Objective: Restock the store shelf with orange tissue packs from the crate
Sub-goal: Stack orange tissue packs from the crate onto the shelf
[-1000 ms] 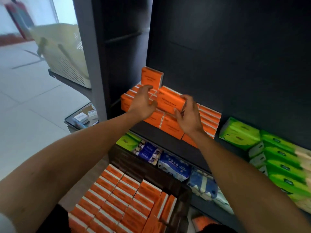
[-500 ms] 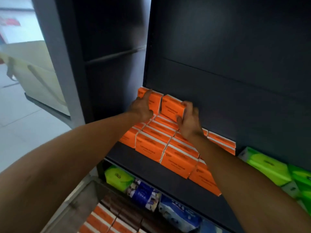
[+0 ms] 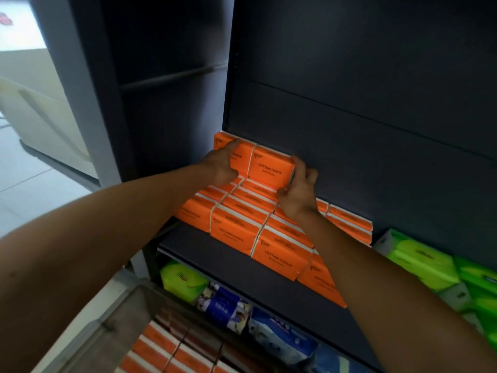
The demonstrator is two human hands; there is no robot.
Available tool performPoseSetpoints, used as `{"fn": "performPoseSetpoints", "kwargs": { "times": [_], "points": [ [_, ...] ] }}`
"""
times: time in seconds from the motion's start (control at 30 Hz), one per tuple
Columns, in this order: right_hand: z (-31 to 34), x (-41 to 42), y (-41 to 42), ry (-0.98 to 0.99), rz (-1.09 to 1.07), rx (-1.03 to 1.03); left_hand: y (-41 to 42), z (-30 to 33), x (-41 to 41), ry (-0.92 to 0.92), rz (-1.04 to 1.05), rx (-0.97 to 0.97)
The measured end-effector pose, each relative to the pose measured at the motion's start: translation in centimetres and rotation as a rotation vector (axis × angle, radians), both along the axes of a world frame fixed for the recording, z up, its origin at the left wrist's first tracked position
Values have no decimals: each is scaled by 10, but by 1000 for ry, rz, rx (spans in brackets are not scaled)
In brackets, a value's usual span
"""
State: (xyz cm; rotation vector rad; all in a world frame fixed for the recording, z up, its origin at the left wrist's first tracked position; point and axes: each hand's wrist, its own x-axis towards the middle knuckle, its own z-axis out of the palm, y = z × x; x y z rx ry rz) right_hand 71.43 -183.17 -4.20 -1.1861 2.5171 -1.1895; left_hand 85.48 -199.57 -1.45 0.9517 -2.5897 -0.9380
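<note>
Two orange tissue packs stand upright against the back panel on top of the orange stack on the dark shelf [image 3: 215, 254]. My left hand [image 3: 222, 164] holds the left upright pack [image 3: 239, 154], thumb under it and fingers over its front. My right hand [image 3: 297, 189] grips the right end of the right upright pack [image 3: 271, 166], which reads "COTTON TISSUE". Below them lie several orange packs [image 3: 236, 230] in rows. At the bottom, the crate [image 3: 129, 313] holds more orange packs [image 3: 161, 351].
Green tissue packs [image 3: 419, 265] fill the same shelf on the right. The lower shelf holds a green pack [image 3: 183, 278] and blue packs [image 3: 226, 308]. A grey upright post [image 3: 80, 103] and a dark empty bay stand to the left, with pale floor beyond.
Both hands carried the two packs from in front of the stack up and back, and now stand them side by side against the back panel. The view has shifted closer to the shelf.
</note>
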Motion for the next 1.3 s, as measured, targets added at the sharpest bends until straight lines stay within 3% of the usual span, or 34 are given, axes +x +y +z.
{"fn": "performPoseSetpoints", "kwargs": {
  "times": [0.17,0.37,0.63,0.77,0.93,1.1,1.3],
  "points": [
    [-1,34,24,9,-32,-57,31,3,28,66,25,29],
    [-6,84,65,200,65,-55,106,-15,84,201,133,-200],
    [-54,164,132,18,114,-25,192,-86,139,208,142,-149],
    [-100,197,166,-34,79,109,227,-129,156,144,149,-51],
    [-148,221,190,-160,-94,399,255,-195,172,-95,145,169],
    [-185,222,195,-348,-131,693,270,-242,171,-288,159,323],
    [-235,220,197,-499,-178,841,272,-276,169,-305,131,430]
  ]
}}
